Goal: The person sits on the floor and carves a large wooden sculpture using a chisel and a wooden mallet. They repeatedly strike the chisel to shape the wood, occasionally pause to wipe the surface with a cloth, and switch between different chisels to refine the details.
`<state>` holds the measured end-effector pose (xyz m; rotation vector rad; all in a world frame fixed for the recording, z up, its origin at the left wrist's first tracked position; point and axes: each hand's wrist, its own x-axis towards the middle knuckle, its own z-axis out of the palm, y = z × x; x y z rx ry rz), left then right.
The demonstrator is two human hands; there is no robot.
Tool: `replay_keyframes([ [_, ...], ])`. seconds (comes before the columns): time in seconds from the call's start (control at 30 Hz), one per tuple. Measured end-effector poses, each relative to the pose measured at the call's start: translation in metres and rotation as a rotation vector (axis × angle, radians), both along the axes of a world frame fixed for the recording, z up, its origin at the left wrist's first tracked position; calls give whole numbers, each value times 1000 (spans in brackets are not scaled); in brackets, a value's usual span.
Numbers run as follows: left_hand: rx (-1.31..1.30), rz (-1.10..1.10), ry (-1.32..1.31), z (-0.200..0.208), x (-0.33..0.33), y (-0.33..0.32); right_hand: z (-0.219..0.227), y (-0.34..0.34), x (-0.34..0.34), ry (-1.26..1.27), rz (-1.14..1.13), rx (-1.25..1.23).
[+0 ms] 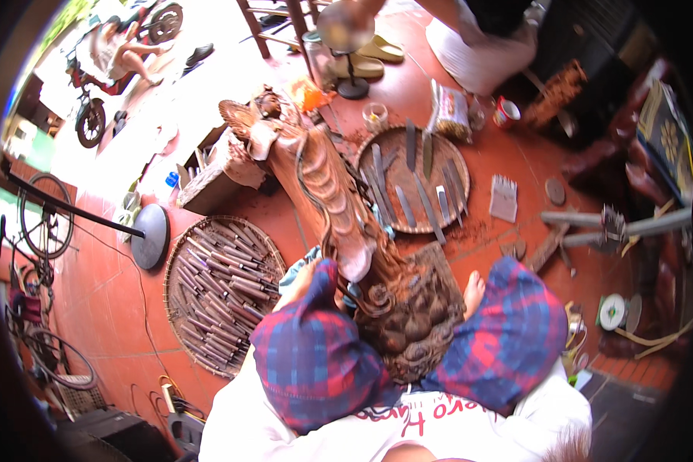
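Note:
Neither of my hands shows; my white sleeves and plaid-covered knees hide where they are. Between my knees stands a large carved wooden statue (pixel 327 181), leaning away toward the far left. Its carved head and crown (pixel 263 104) are at the far end, and its knobbly base (pixel 408 331) lies closest to me. Beside the base is my bare right foot (pixel 473 294). A bare patch of skin, apparently my left foot (pixel 300 281), shows by a pale blue cloth (pixel 313 254). On the left a round woven tray (pixel 167 296) holds many wooden-handled tools (pixel 227 289).
Right of the statue a second woven tray (pixel 458 150) carries several flat blades (pixel 423 200). A black round stand base (pixel 150 237) and a wooden block (pixel 219 181) are left. Another person (pixel 481 50) sits at the far right. Bicycles (pixel 46 215) and a motorbike (pixel 92 115) line the left.

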<state>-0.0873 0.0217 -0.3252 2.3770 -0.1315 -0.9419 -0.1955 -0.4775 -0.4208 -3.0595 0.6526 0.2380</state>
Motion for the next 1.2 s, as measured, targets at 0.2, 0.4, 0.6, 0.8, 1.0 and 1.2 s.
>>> replay_keyframes([
  [0.2,65,-140,42,20,0,-7,67,-43,13,302,161,266],
  [0.4,105,-223,62,35,7,-17,139,-81,67,428,485,500],
  [0.6,138,-235,104,46,16,-11,259,-19,160,326,671,487],
  [0.8,106,-262,128,27,28,-1,233,35,250,480,965,233],
  [1.0,48,-293,90,-15,26,20,125,71,290,422,712,-11],
  [1.2,-38,-190,22,-17,9,21,79,72,277,383,607,61],
])
